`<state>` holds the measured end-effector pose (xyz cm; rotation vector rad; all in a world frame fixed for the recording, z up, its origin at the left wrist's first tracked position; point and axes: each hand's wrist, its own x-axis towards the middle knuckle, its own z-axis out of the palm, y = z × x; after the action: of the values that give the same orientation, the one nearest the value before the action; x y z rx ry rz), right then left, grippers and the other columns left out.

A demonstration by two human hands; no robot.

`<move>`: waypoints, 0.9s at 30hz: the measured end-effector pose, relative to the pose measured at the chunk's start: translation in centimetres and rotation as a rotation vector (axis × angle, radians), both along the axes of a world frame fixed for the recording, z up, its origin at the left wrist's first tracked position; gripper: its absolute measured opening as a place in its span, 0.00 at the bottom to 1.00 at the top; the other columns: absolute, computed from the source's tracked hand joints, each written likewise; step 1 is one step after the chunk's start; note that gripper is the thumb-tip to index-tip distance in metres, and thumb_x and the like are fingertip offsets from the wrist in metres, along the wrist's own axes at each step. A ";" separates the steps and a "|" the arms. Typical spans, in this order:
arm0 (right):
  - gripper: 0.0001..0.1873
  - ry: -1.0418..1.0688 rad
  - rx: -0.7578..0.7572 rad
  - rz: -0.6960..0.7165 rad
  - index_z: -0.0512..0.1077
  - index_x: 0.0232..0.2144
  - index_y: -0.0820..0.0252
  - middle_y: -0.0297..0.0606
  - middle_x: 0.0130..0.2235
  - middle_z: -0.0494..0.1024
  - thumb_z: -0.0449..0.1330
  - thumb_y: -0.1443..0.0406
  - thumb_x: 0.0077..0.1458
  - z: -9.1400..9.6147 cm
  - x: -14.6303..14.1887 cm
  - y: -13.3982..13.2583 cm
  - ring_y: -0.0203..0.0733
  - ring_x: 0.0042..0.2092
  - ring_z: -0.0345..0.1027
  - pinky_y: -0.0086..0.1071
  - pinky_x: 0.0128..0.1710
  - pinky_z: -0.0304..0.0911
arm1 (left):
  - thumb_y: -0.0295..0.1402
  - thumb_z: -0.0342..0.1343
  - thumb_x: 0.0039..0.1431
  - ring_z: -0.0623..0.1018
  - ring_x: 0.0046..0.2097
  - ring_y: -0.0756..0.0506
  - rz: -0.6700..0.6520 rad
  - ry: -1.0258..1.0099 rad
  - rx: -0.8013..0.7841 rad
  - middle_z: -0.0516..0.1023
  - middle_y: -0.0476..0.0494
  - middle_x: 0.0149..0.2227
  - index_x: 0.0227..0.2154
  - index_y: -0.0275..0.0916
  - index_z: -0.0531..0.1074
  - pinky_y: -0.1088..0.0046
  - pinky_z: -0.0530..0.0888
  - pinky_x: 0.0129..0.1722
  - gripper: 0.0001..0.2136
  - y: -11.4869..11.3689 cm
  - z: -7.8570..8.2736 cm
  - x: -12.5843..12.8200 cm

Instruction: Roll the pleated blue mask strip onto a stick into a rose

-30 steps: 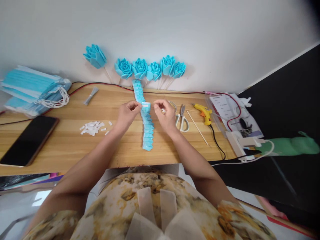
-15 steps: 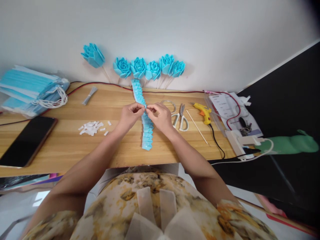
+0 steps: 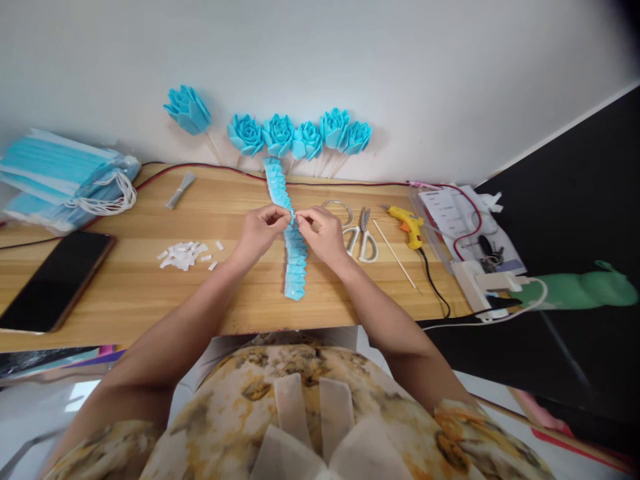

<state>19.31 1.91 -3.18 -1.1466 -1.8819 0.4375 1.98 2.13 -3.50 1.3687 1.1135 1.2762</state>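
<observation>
At the left of the frame, a stack of blue masks (image 3: 57, 167) is lying above a dark phone (image 3: 57, 283). Rightward, a bundle of thin ties (image 3: 180, 190) is resting above a pile of white pieces (image 3: 181, 255). Six blue flowers (image 3: 279, 135) on sticks are showing against the wall, upper left to upper centre. At centre, the left hand (image 3: 263, 232) is pinching a small blue piece (image 3: 293, 215), and the right hand (image 3: 324, 235) is pinching it from the other side, their fingertips almost meeting. The piece is sitting over a row of folded blue pieces (image 3: 295, 267), which is running down the wooden table (image 3: 240, 307). Right of centre, scissors (image 3: 369, 247), a thin stick (image 3: 395, 255) and a yellow glue gun (image 3: 411, 230) are lying side by side.
</observation>
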 end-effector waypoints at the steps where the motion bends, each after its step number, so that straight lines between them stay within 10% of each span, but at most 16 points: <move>1: 0.10 0.004 0.002 0.008 0.80 0.35 0.55 0.37 0.37 0.85 0.58 0.63 0.64 0.0 0.0 0.0 0.43 0.40 0.76 0.37 0.46 0.68 | 0.44 0.63 0.49 0.69 0.30 0.48 -0.001 0.000 -0.003 0.73 0.49 0.26 0.26 0.39 0.76 0.70 0.67 0.34 0.12 0.0 0.1 0.0; 20: 0.11 0.019 -0.017 0.020 0.81 0.36 0.55 0.38 0.38 0.85 0.58 0.62 0.65 0.2 0.0 -0.1 0.44 0.42 0.77 0.37 0.47 0.68 | 0.39 0.65 0.48 0.65 0.27 0.51 -0.023 -0.093 -0.063 0.71 0.51 0.24 0.24 0.39 0.76 0.73 0.66 0.29 0.08 -0.3 1.0 0.0; 27: 0.18 0.377 -0.212 0.041 0.81 0.41 0.55 0.37 0.38 0.84 0.56 0.53 0.66 0.4 0.9 0.6 0.43 0.43 0.78 0.37 0.49 0.72 | 0.41 0.64 0.47 0.60 0.25 0.52 -0.004 -0.134 -0.103 0.66 0.52 0.21 0.24 0.40 0.76 0.73 0.59 0.25 0.09 -0.3 1.2 -0.2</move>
<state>20.21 2.49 -2.75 -1.0749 -1.5576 0.8313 1.74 1.84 -2.31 1.1908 1.0692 1.2707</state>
